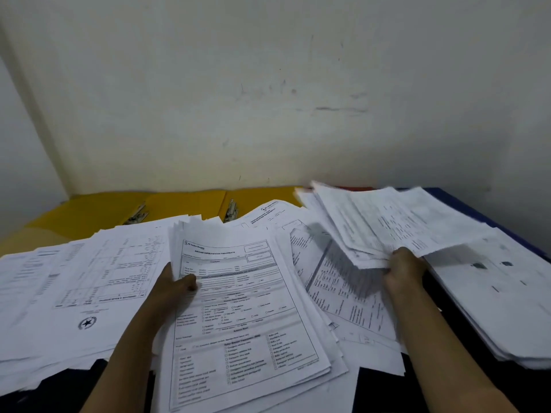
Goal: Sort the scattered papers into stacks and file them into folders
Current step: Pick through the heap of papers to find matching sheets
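My left hand (176, 289) held a squared bundle of forms (247, 317) at its left edge, thumb curled over the top sheet and the other fingers hidden beneath. My right hand (405, 268) pinched a looser sheaf (396, 222) by its near edge and had it lifted above the spread, blurred as if in motion. The remaining papers lay scattered: a wide drift at the left (74, 287), a thick stack at the right (507, 299), and skewed sheets in the middle (343, 287).

I judged the raised sheaf the main risk. Gripped at one edge only, its fanned pages could slide out and fall back among unsorted sheets, mixing the groups. The left bundle overhung the near edge and could tip off.

The dark surface (381, 389) showed only between the papers. Open yellow folders (185, 204) with metal clips lay along the far side against a scuffed pale wall (268, 84).
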